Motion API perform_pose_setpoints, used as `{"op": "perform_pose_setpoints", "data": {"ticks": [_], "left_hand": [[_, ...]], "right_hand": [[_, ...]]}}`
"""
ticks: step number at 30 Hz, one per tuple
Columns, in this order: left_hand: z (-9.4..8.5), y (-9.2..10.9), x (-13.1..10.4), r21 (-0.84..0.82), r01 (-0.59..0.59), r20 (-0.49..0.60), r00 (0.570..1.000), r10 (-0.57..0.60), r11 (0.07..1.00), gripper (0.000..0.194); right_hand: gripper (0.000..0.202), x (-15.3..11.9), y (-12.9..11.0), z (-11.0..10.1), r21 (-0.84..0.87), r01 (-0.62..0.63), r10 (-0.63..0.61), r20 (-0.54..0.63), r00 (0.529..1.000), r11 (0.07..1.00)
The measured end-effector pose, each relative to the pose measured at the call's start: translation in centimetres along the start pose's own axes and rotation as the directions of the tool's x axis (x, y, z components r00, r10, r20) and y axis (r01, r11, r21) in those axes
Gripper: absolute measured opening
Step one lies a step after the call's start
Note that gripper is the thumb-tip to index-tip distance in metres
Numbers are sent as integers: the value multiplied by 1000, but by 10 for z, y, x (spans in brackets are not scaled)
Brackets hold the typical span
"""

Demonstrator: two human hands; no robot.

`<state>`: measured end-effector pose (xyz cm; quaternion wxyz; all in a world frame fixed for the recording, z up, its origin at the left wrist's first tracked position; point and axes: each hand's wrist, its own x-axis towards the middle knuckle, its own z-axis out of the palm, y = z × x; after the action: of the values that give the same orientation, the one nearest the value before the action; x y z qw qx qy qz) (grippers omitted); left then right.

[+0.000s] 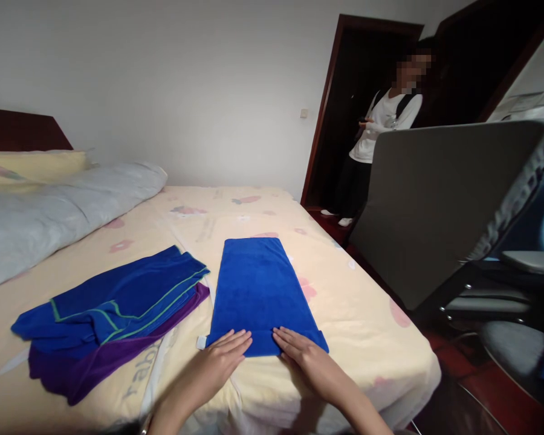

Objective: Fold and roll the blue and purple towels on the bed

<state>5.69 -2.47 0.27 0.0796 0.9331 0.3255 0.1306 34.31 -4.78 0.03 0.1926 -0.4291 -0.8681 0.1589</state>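
Note:
A blue towel [258, 284] lies flat on the bed as a long folded strip, its near end turned over in a narrow fold. My left hand [229, 353] rests on the left side of that fold, fingers stretched out, next to a small white tag [201, 342]. On the right side of the same fold lies my right hand [303, 353], palm down with its fingers extended. To the left, a loose pile holds blue towels [131, 287] with green edging, over a purple towel [68, 377].
The bed [362, 326] has a yellow patterned sheet. A grey rolled quilt [72, 205] and a yellow pillow [49, 163] lie at the left. A person [381, 127] stands by the doorway, behind a large grey chair back [439, 199] right of the bed.

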Motion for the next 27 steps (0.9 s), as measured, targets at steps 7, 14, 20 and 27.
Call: {"op": "perform_pose_setpoints", "data": {"ticks": [7, 14, 20, 27], "left_hand": [[-10, -21, -19, -227, 206, 81, 978, -193, 952, 66], [-14, -28, -22, -295, 320, 18, 944, -329, 900, 63], [-24, -36, -19, -404, 376, -66, 897, -436, 834, 33], [-22, -52, -3, -546, 508, -147, 725, -673, 667, 39]], "right_hand": [[55, -26, 28, -30, 144, -213, 205, 71, 976, 966], [50, -22, 30, -36, 175, -239, 253, -57, 966, 955], [36, -19, 34, -49, 277, -301, 340, -102, 935, 912], [43, -1, 66, -44, 434, -449, 577, -226, 785, 781]]}}
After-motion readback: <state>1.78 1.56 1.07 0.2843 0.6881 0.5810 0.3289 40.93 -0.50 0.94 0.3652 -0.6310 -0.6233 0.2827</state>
